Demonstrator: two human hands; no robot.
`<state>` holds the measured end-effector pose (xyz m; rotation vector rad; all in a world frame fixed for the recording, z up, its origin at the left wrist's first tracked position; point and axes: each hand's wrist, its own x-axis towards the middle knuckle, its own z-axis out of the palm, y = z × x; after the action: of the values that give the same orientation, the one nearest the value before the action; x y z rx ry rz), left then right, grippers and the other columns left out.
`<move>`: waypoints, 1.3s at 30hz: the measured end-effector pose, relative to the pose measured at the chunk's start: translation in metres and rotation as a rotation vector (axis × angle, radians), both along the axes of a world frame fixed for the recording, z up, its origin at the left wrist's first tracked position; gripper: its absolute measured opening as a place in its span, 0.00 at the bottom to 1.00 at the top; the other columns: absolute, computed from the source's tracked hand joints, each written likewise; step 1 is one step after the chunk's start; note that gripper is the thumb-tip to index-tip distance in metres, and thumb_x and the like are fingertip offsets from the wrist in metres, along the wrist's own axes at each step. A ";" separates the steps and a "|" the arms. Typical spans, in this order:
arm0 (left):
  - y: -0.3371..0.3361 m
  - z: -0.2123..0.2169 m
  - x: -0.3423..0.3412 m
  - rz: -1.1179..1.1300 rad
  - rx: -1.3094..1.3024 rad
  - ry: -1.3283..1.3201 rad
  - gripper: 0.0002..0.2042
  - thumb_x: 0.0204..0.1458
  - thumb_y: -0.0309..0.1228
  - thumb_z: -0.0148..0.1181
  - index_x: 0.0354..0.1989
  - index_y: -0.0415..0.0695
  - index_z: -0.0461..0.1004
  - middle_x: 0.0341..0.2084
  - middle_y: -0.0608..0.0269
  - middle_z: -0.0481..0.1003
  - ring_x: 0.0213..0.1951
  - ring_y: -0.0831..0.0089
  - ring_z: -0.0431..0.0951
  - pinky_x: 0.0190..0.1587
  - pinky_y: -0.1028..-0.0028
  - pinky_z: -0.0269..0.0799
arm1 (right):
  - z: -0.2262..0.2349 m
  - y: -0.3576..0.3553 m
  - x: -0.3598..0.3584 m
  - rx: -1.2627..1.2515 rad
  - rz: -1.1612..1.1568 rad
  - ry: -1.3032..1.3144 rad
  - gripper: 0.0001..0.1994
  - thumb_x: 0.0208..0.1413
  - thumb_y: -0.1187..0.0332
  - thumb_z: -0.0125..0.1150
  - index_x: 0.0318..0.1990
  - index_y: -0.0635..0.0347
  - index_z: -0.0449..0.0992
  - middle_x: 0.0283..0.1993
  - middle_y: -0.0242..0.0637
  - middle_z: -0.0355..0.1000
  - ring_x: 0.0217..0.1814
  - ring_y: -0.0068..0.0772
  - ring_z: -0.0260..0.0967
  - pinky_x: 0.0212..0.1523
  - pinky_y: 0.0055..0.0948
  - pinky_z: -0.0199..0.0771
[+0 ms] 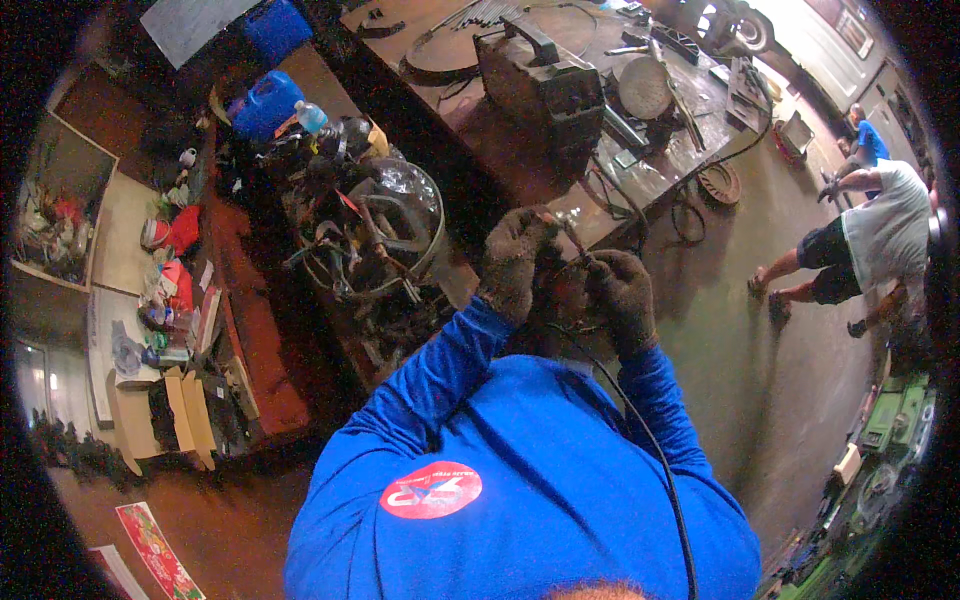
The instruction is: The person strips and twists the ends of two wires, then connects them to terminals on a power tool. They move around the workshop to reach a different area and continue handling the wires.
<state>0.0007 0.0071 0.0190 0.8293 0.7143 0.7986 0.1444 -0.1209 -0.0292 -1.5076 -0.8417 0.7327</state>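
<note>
My left hand and my right hand, both in dark work gloves, are raised close together in front of my chest. A short, thin rod-like piece spans the gap between them, with a small bright spot near its upper end. The right fingers are pinched round its lower end. The left fingers are closed at its upper end; what exactly they grip is too small to make out. A black cable runs from below the hands down over my blue shirt; where it ends near the hands is hidden.
Beyond the hands stands a workbench with a dark boxy machine, a round disc and loose cables. Left are a clear-sided tub of tools and a blue jug. Two people, one bending, are at the right.
</note>
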 end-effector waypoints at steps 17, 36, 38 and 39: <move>-0.002 0.018 -0.006 -0.171 0.340 -0.013 0.11 0.63 0.28 0.65 0.50 0.36 0.81 0.41 0.61 0.84 0.42 0.74 0.82 0.47 0.72 0.81 | 0.042 0.001 -0.007 0.070 0.134 -0.118 0.12 0.61 0.70 0.67 0.49 0.67 0.81 0.42 0.35 0.79 0.41 0.25 0.76 0.41 0.28 0.79; -0.018 -0.003 0.005 -0.132 0.295 -0.093 0.11 0.62 0.26 0.66 0.53 0.40 0.80 0.40 0.64 0.82 0.38 0.77 0.80 0.41 0.76 0.78 | 0.093 0.002 -0.014 0.077 0.039 -0.175 0.13 0.61 0.66 0.69 0.47 0.67 0.83 0.46 0.39 0.82 0.48 0.31 0.78 0.50 0.30 0.78; -0.017 -0.028 0.013 -0.161 0.212 -0.205 0.10 0.62 0.25 0.65 0.51 0.39 0.80 0.39 0.64 0.83 0.39 0.77 0.81 0.42 0.75 0.78 | 0.095 -0.002 -0.005 0.149 -0.080 -0.124 0.13 0.60 0.66 0.69 0.47 0.67 0.84 0.45 0.39 0.82 0.48 0.30 0.78 0.51 0.30 0.79; -0.020 -0.030 0.016 -0.172 0.172 -0.267 0.10 0.62 0.25 0.65 0.51 0.39 0.80 0.39 0.64 0.83 0.39 0.77 0.81 0.42 0.75 0.78 | 0.093 -0.006 0.001 0.183 -0.147 -0.098 0.14 0.59 0.66 0.70 0.46 0.67 0.84 0.45 0.39 0.83 0.48 0.30 0.78 0.52 0.30 0.79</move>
<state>0.0171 -0.0134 -0.0114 0.9047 0.3363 0.8035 0.1452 -0.1267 0.0643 -1.4328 -0.8383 0.4641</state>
